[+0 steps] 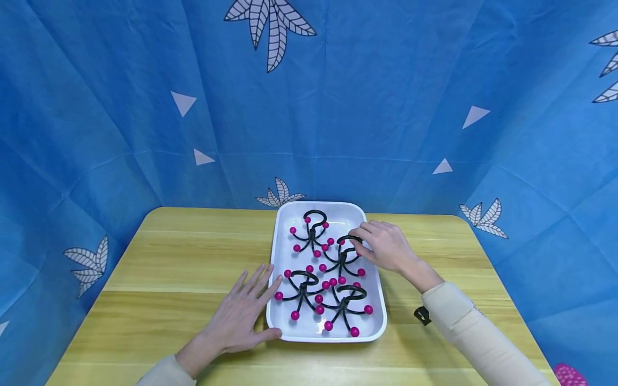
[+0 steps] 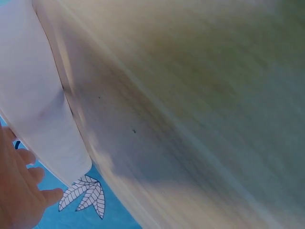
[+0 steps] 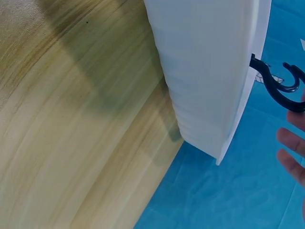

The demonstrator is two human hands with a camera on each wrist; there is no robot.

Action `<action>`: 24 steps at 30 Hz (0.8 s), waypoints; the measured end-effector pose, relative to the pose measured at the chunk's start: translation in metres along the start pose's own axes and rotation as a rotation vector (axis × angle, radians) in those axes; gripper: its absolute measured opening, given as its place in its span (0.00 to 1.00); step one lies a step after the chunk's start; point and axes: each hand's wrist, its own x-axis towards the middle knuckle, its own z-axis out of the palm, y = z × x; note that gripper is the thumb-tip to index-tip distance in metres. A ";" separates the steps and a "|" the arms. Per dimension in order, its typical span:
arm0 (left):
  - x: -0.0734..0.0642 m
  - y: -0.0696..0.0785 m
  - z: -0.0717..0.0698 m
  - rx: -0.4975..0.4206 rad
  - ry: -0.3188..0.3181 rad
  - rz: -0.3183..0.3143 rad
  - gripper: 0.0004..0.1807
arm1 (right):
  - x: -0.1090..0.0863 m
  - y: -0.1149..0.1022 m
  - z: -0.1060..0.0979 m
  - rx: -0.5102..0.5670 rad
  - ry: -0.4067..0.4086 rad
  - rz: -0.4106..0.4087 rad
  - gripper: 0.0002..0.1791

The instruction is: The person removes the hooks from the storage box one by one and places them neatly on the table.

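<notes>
A white tray (image 1: 333, 339) holds several black claw massagers, each with a hooked handle and curved legs ending in pink balls. At the right back, my right hand (image 1: 386, 249) pinches the hooked handle of one claw massager (image 1: 343, 257); that black hook (image 3: 274, 90) shows above the tray rim in the right wrist view, by the fingertips. Other claw massagers lie at the left back (image 1: 312, 233), left front (image 1: 303, 289) and right front (image 1: 344, 304). My left hand (image 1: 241, 311) rests with straight, spread fingers against the tray's left side; the left wrist view shows its fingertips there.
The tray stands on a light wooden table (image 1: 193, 257). A small black object (image 1: 422, 315) lies on the table beside the right sleeve. Behind the table hangs a blue cloth (image 1: 386, 107) with leaf and triangle prints. Something pink (image 1: 569, 374) shows at the lower right corner.
</notes>
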 end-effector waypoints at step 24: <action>0.002 0.000 -0.002 -0.029 -0.035 -0.031 0.58 | 0.012 0.006 -0.012 -0.004 0.012 -0.055 0.07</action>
